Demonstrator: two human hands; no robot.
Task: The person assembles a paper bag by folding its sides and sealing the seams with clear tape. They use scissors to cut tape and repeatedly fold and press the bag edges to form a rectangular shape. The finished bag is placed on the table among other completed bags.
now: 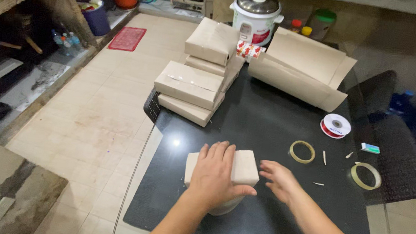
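Dim room, glare spot on table (pixel 177 142) (overhead lamp)

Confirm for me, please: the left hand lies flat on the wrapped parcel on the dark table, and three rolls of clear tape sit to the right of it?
Not quite. The head view shows two rolls of clear tape, not three; the third roll is a spool of ribbon. The rest stands: the left hand lies flat on the wrapped parcel on the dark table.

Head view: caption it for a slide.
Left hand presses a wrapped parcel on the black table; right hand alongside.
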